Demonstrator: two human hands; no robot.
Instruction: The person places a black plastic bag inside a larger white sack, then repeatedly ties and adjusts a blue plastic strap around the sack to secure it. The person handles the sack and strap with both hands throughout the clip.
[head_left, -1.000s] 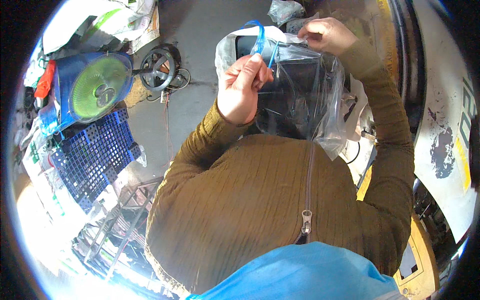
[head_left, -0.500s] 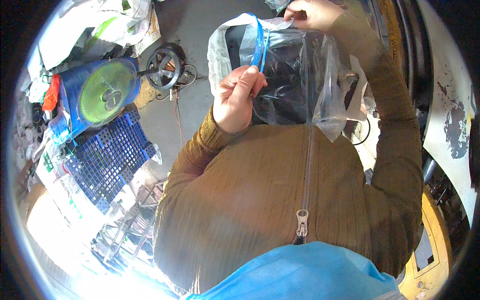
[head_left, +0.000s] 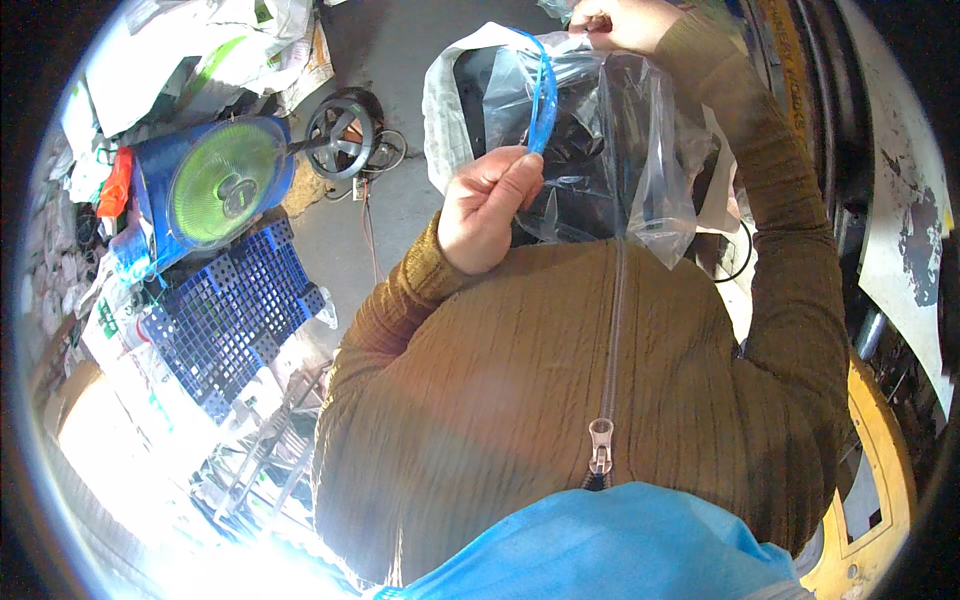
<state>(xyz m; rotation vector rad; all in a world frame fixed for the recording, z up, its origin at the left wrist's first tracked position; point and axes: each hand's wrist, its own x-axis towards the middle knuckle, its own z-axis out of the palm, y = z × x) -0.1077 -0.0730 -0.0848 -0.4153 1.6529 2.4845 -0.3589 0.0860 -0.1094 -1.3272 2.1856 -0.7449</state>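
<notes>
A clear plastic bag (head_left: pixel 655 185) spreads out in front of my chest, over something dark that I cannot make out. Along its left part runs a bright blue strip (head_left: pixel 545 100). My left hand (head_left: pixel 490 208) is closed, thumb pressed over bent fingers, pinching the lower end of this strip. At the top, my right hand (head_left: pixel 628 22) pinches the bag's far right edge with closed fingertips. A white sheet-like band (head_left: pixel 446 125) curves around the bag's left side.
On the left stand a green-bladed fan (head_left: pixel 228 185) and a blue plastic pallet (head_left: pixel 235 310). A dark handwheel (head_left: pixel 342 137) with cables is beyond my left hand. Piled white sacks (head_left: pixel 165 70) fill the far left. Yellow machine parts (head_left: pixel 868 480) stand at right.
My left hand has slid slightly down and right along the blue strip, whose two strands now lie closer together. My right hand stays at the far edge. The whole view has shifted slightly.
</notes>
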